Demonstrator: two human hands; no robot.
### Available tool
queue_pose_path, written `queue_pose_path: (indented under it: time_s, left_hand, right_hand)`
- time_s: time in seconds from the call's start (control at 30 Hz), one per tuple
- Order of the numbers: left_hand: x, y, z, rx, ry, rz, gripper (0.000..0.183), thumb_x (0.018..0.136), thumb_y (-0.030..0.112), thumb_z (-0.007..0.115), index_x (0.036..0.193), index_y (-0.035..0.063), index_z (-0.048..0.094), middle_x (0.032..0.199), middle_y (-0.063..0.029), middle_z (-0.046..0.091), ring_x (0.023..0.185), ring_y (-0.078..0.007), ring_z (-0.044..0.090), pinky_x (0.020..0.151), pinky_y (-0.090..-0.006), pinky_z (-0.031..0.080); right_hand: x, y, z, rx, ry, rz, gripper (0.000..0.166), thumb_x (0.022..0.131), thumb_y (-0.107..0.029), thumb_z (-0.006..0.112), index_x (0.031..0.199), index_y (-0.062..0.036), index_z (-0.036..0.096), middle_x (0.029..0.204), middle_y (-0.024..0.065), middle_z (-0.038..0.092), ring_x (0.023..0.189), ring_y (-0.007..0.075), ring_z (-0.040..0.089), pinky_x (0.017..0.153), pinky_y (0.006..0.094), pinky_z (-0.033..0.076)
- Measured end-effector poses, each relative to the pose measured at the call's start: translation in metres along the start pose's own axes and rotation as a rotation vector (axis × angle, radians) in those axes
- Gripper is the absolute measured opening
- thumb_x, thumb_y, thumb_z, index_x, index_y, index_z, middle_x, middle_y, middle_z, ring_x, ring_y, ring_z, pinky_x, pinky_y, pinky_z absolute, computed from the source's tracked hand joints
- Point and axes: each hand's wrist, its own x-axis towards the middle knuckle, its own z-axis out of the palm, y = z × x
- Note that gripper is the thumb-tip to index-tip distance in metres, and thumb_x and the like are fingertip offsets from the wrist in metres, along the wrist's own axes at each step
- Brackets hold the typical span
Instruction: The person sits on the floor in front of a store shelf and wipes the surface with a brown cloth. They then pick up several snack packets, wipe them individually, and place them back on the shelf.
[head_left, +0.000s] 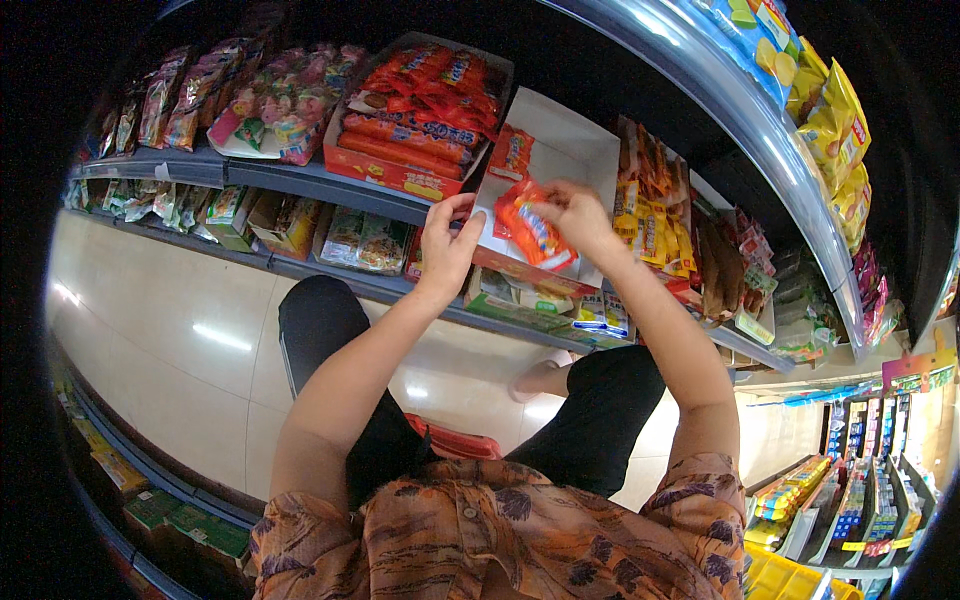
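In front of me a cardboard display box (551, 112), white inside and red on its front, sits on the shelf and juts over its edge. My left hand (444, 251) is at the box's front left corner, thumb and fingers around the wall. My right hand (576, 217) grips the upper end of a shiny orange-red snack packet (536, 232) inside the box, tilted towards the front. Another red packet (512, 152) leans against the left wall. Part of the box floor shows white; my right hand hides some of the interior.
To the left stands a box full of red sausage packs (412, 139); yellow packets (654, 232) stand to the right. A lower shelf holds boxed snacks (364, 240). An upper shelf edge (720, 75) with chip bags (844, 127) overhangs at right. Below me is a red stool (454, 436).
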Motion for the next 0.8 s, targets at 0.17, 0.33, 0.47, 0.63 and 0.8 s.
queue_pose_path:
  time_s: [0.17,0.33,0.47,0.63,0.8]
  left_hand:
    - [0.002,-0.007,0.007,0.012,0.002,0.019,0.033,0.082,0.016,0.064,0.110,0.0003,0.059,0.106,-0.0129,0.054,0.093,-0.0203,0.058,0.082,-0.0312,0.046]
    - [0.001,-0.003,0.002,0.034,-0.004,0.033,0.033,0.082,0.016,0.064,0.111,-0.0003,0.058,0.106,-0.0131,0.054,0.093,-0.0198,0.058,0.081,-0.0310,0.046]
    - [0.000,-0.001,-0.001,-0.031,-0.007,-0.008,0.033,0.083,0.015,0.063,0.111,-0.0010,0.058,0.107,-0.0129,0.053,0.093,-0.0194,0.057,0.081,-0.0310,0.046]
    - [-0.001,0.001,0.003,-0.018,-0.010,0.013,0.032,0.083,0.015,0.063,0.111,-0.0006,0.058,0.107,-0.0126,0.053,0.094,-0.0200,0.057,0.082,-0.0312,0.046]
    - [0.001,-0.002,0.000,0.046,-0.018,0.003,0.032,0.085,0.017,0.062,0.113,0.0013,0.057,0.110,-0.0101,0.053,0.099,-0.0186,0.055,0.084,-0.0312,0.045]
  right_hand:
    - [0.087,0.094,-0.014,0.269,0.496,0.065,0.027,0.083,-0.010,0.065,0.106,0.0037,0.060,0.096,0.0145,0.065,0.084,0.0213,0.063,0.073,0.0345,0.052]
    - [0.127,0.102,-0.004,0.262,0.581,0.216,0.030,0.085,-0.016,0.058,0.110,-0.0009,0.061,0.112,0.0179,0.061,0.104,0.0283,0.058,0.086,0.0393,0.048]
    - [0.102,0.068,0.001,-0.292,0.481,0.118,0.030,0.083,-0.019,0.055,0.110,-0.0073,0.064,0.118,0.0179,0.060,0.112,0.0298,0.055,0.090,0.0411,0.046]
    - [0.069,0.037,-0.016,-0.259,0.297,0.120,0.042,0.081,-0.029,0.062,0.116,-0.0063,0.061,0.120,0.0190,0.058,0.110,0.0333,0.056,0.091,0.0390,0.045]
    - [0.012,-0.001,-0.012,-0.335,-0.207,-0.064,0.057,0.073,-0.038,0.067,0.119,-0.0051,0.058,0.120,0.0197,0.058,0.110,0.0343,0.055,0.094,0.0407,0.043]
